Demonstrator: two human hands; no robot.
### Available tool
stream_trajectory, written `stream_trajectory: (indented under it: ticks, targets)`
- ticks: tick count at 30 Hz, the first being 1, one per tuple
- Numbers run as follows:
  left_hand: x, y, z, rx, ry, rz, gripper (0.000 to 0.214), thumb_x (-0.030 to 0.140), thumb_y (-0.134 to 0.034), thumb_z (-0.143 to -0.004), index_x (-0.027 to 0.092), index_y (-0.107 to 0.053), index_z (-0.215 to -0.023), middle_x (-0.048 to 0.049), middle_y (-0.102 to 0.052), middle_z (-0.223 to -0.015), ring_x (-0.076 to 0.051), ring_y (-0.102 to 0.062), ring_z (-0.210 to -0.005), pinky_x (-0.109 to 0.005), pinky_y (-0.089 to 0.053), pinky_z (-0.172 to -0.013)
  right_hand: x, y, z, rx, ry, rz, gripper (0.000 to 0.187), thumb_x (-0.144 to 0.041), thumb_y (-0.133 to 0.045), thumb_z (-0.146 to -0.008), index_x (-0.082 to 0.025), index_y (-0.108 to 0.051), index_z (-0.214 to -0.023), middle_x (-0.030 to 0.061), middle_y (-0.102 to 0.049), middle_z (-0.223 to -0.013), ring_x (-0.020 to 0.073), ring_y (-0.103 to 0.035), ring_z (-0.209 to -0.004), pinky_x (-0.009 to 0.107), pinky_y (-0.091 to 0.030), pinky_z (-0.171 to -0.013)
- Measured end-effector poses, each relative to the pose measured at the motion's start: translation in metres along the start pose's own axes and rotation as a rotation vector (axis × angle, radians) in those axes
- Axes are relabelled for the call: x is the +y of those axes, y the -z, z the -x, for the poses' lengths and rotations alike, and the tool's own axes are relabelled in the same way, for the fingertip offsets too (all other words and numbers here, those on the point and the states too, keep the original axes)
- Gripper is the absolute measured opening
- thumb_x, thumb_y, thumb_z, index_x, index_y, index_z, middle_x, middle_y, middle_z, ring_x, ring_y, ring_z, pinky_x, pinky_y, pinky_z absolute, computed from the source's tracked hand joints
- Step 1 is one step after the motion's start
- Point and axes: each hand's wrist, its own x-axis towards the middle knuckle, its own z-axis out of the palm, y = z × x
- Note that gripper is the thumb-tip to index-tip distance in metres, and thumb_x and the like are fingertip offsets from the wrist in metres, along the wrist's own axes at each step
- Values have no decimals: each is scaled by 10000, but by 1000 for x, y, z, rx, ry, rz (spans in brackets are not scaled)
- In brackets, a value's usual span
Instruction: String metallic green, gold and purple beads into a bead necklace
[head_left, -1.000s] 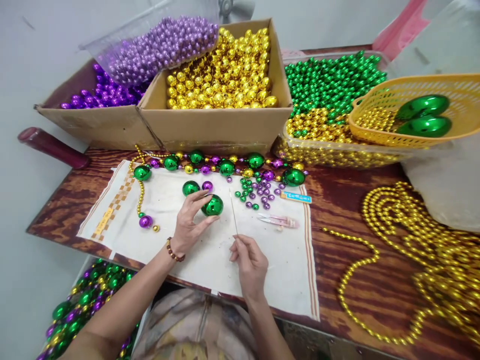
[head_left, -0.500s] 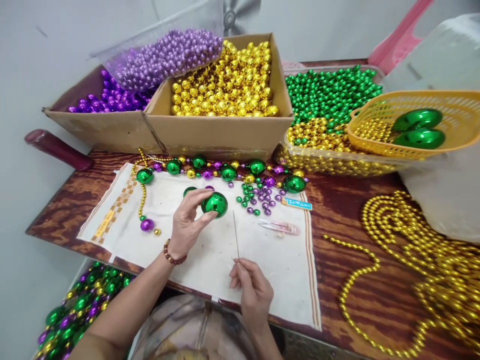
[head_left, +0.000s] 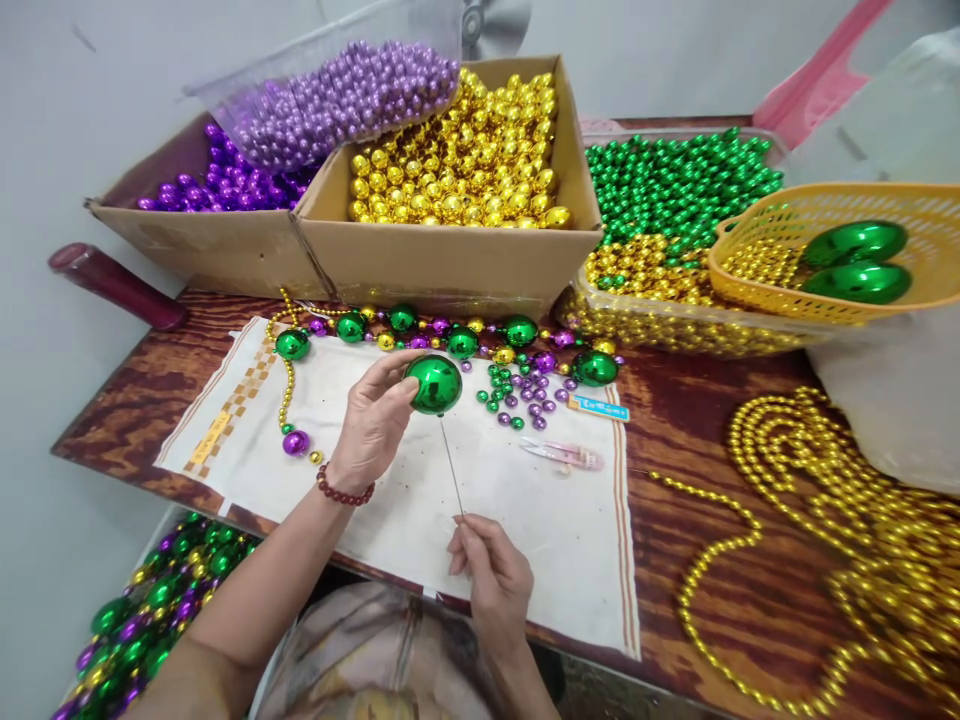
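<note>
Between thumb and fingers, my left hand (head_left: 375, 420) grips a large shiny green bead (head_left: 435, 384) above the white cloth (head_left: 300, 490). My right hand (head_left: 491, 575) pinches the lower end of a long thin needle (head_left: 451, 465), whose upper tip is at the underside of the green bead. Whether the tip has gone into the bead I cannot tell. Behind them lies a strung garland (head_left: 461, 343) of green, purple and gold beads. Its gold end strand (head_left: 287, 390) runs down to a purple bead (head_left: 295, 442) on the left. Loose small purple and green beads (head_left: 536, 390) lie to the right.
Thread snips (head_left: 566, 455) and a blue-labelled strip (head_left: 600, 408) lie on the cloth's right. Cardboard boxes (head_left: 450, 265) of beads, a clear bin (head_left: 675, 310) and a yellow basket (head_left: 825, 305) line the back. Gold bead strands (head_left: 780, 430) cover the table's right; a maroon flask (head_left: 120, 287) is left.
The green bead has turned in my left hand and shifted slightly. My right hand has moved a little left, bringing the needle's tip up to the bead's underside.
</note>
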Motion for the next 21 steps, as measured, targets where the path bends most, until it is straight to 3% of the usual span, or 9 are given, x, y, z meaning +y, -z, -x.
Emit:
stream_trajectory:
  ticks: [12, 21]
  targets:
    - [-3, 0, 2, -41, 21, 7, 264, 353, -751, -832, 279, -727, -1085, -41, -724, -1119, -197, -688, -1019, -389, -562, -928, -2, -4, -3, 17, -20, 8, 174, -266, -570, -969, -176, -705, -907, -11, -622, -641, 106, -563, -470, 239, -472, -487]
    - [-4, -2, 5, -35, 36, 9, 284, 364, -781, -803, 269, -738, -1068, -42, -728, -1091, -177, -689, -957, -331, -576, -850, -3, -6, -7, 31, -9, -6, 171, -266, -575, -966, -176, -698, -887, -16, -628, -647, 99, -567, -459, 234, -467, -484]
